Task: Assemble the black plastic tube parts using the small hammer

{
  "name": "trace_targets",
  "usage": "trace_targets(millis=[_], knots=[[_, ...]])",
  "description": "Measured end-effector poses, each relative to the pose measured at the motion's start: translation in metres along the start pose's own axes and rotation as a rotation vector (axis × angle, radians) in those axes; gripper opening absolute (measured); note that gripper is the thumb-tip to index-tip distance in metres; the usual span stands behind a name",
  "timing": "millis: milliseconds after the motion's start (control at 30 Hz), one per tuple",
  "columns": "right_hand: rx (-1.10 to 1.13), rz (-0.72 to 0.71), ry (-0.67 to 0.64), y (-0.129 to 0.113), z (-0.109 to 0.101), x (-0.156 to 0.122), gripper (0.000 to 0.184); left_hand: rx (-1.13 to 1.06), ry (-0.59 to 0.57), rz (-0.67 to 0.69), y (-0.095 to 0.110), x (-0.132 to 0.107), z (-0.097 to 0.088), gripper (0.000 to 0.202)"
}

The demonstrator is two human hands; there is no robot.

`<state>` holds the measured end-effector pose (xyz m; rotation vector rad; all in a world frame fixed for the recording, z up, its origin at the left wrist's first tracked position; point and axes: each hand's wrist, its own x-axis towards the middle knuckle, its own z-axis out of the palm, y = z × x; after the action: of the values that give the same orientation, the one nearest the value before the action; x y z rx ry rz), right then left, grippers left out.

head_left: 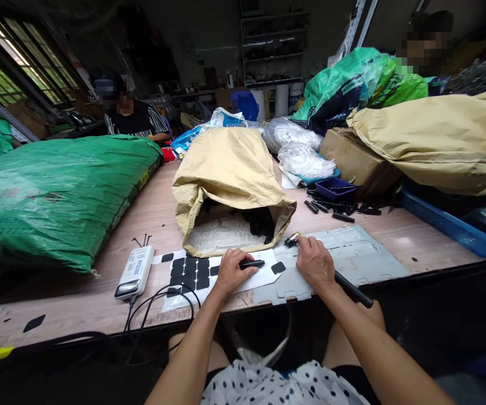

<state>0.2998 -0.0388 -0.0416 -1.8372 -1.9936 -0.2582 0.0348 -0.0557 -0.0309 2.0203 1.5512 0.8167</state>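
Both hands occupied above the sheet and board

The left hand (229, 273) pinches a small black cylindrical piece (255, 263) between its fingers, the free end pointing toward the right hand (315, 263). That hand is wrapped around a black-handled tool (356, 290), its head beyond the fingertips and its handle running back beside the forearm; the piece lies between the hands, apart from the right one. Beneath the left hand is a white sheet (270, 259) bearing black rounded squares (190, 274); under the right, a grey board (369, 256). Just beyond, an open beige sack (230, 160) faces the person on the surface (154, 211). Farther right lie loose black pieces (343, 217); to the left are a white power bank (135, 271) and a bulging green sack (57, 197).
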Motion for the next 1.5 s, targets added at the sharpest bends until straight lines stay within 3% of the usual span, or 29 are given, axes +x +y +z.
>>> trace_targets(millis=[133, 233, 400, 533, 667, 767, 900, 1067, 1267, 1400, 1500], knots=[[0.172, 0.054, 0.047, -0.001, -0.008, -0.005, 0.027, 0.014, -0.021, 0.009, 0.0, 0.0, -0.002, 0.016], [0.411, 0.093, 0.108, -0.015, -0.018, -0.015, 0.027, 0.01, -0.028, 0.019, -0.001, 0.0, -0.001, 0.016], [0.733, -0.047, -0.026, -0.055, -0.033, -0.029, 0.027, -0.007, -0.022, 0.017, -0.004, -0.001, 0.001, 0.018], [0.81, -0.156, -0.024, -0.078, -0.036, -0.034, 0.029, 0.0, -0.024, 0.018, -0.006, -0.001, 0.002, 0.017], [0.747, -0.205, -0.076, -0.085, -0.033, -0.038, 0.029, 0.017, -0.036, -0.002, -0.003, 0.0, 0.0, 0.009], [0.708, -0.181, -0.101, -0.082, -0.032, -0.039, 0.028, 0.009, -0.033, -0.025, 0.0, 0.0, 0.0, 0.008], [0.719, -0.156, -0.016, -0.078, -0.033, -0.038, 0.028, -0.007, -0.017, -0.028, -0.001, -0.001, 0.002, 0.017], [0.651, -0.126, -0.06, -0.071, -0.032, -0.041, 0.028, 0.001, -0.013, -0.022, -0.001, -0.001, 0.002, 0.016], [0.477, 0.021, 0.047, -0.028, -0.03, -0.029, 0.028, 0.015, -0.044, -0.035, 0.002, -0.001, -0.001, 0.019], [0.219, 0.1, 0.025, 0.003, -0.017, -0.016, 0.026, 0.002, -0.031, -0.02, 0.004, -0.002, -0.002, 0.022], [0.113, 0.085, 0.021, 0.009, -0.004, -0.008, 0.026, -0.01, -0.023, -0.009, 0.003, -0.002, -0.003, 0.018]])
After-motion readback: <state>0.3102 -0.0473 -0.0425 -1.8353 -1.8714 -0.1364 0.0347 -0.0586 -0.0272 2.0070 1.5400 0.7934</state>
